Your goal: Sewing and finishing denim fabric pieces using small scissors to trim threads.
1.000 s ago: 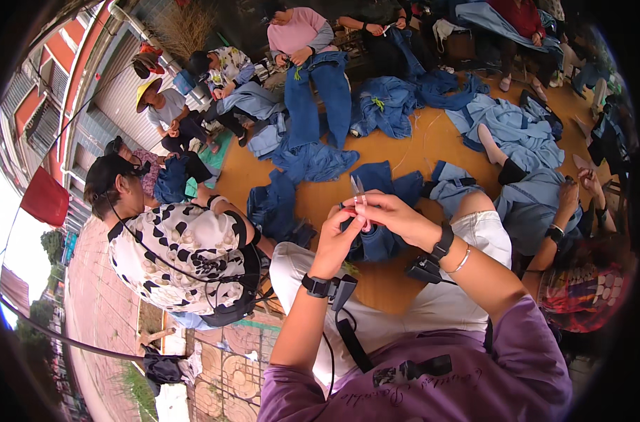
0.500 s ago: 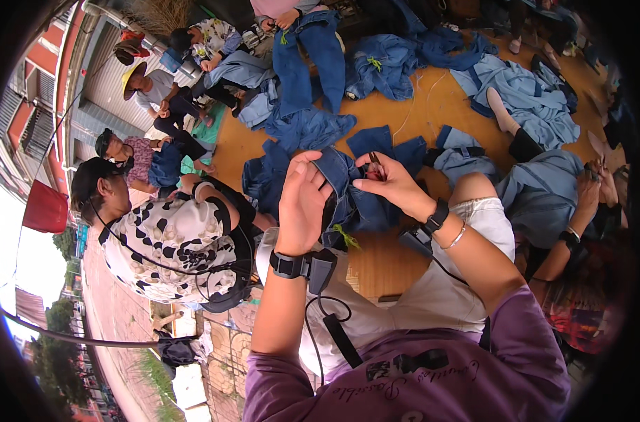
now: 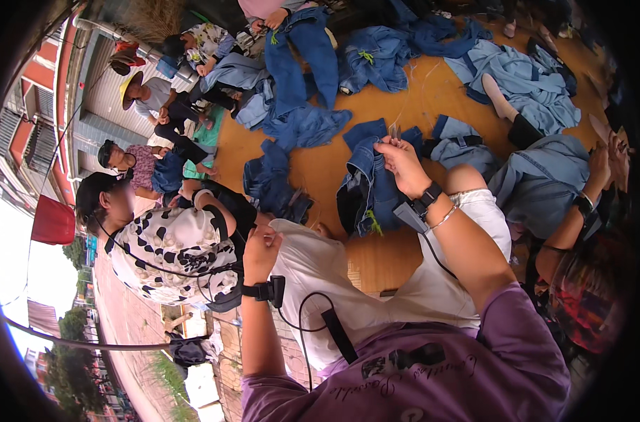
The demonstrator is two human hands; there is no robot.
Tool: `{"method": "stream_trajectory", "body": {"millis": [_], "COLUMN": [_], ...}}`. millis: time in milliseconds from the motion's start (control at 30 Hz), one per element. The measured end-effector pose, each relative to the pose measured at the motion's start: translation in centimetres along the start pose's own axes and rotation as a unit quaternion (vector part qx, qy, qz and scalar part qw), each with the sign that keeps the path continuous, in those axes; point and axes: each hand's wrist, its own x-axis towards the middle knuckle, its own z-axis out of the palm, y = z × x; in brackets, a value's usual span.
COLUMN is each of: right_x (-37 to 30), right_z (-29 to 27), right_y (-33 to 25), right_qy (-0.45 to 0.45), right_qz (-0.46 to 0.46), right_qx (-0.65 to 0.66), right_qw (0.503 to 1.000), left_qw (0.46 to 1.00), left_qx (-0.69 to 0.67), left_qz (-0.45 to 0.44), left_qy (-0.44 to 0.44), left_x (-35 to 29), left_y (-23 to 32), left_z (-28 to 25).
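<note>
Head view: hands apart, the right hand clamped on small snips at the edge of some blue jeans bunched between the knees. Left hand curls beside the white shorts; I can't tell whether it's holding anything. Beyond, more denim lies heaped.

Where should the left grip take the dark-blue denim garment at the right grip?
Take the dark-blue denim garment by its upper left edge, probably from the left: that edge lies uncovered toward the left grip; the right grip is upper right.
</note>
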Motion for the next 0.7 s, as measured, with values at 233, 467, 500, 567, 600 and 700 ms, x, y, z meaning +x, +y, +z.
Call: {"method": "stream_trajectory", "body": {"millis": [233,467,500,567,600,700], "right_x": [-0.4,-1.8,-1.8,-1.8,-1.7,-1.5], "right_z": [-0.9,-0.5,-0.5,-0.7,-0.8,-1.2], "right_y": [0.9,2.6,2.7,2.4,2.2,2.0], "right_qy": [0.039,0.013,0.003,-0.015,-0.021,0.001], "right_qz": [-0.009,-0.095,-0.082,-0.082,-0.094,-0.073], "right_qx": [-0.064,-0.147,-0.131,-0.143,-0.130,-0.184], "right_qw": [0.997,0.985,0.988,0.986,0.987,0.980], "left_qw": [0.984,0.978,0.974,0.961,0.971,0.980], "left_qx": [0.128,0.205,0.193,0.173,0.185,0.148], "left_qz": [-0.115,-0.027,-0.074,0.212,0.138,0.059], "left_qy": [-0.041,-0.037,-0.089,0.048,-0.058,-0.122], "left_x": [-8.4,-9.5,-9.3,-9.5,-9.8,-11.6], "left_y": [-1.5,-0.9,-1.1,-0.8,-0.4,2.6], "left_z": [-1.0,1.2,0.7,-0.2,-0.8,-2.4]}}
